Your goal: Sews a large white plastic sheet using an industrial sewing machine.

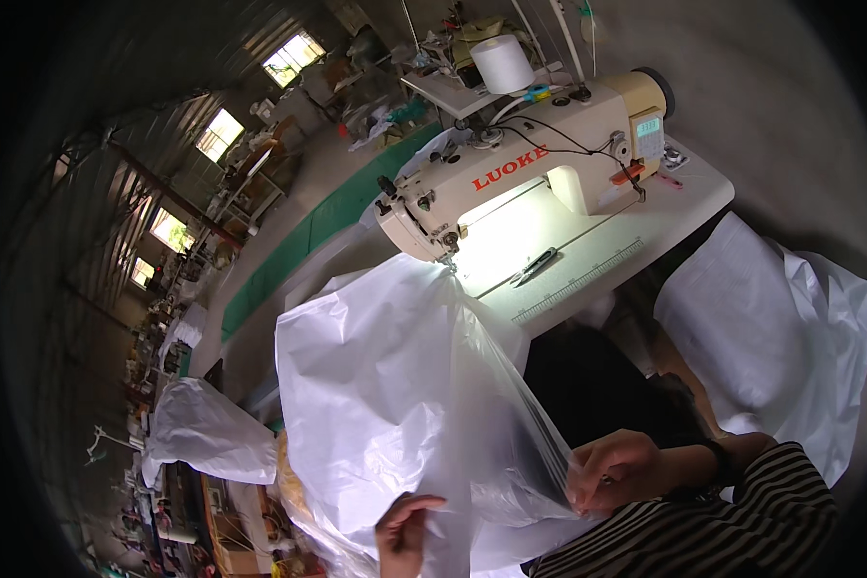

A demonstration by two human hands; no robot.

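Note:
A large white woven sack with a clear plastic liner [395, 385] stretches from the needle of a cream sewing machine [511, 173] down toward me. My right hand [618, 469] pinches the sack's edge and the clear liner at the lower right. My left hand [405, 530] grips the white material at the bottom centre, fingers curled into it. The far end of the sack lies under the machine's presser foot [450, 258], which is lit by the machine lamp.
A white thread cone [501, 63] stands behind the machine. Small snips [535, 266] lie on the white machine table [645, 241]. More white sacks [771, 328] are piled at the right, another [207, 433] at the left. A long workshop with windows recedes to the left.

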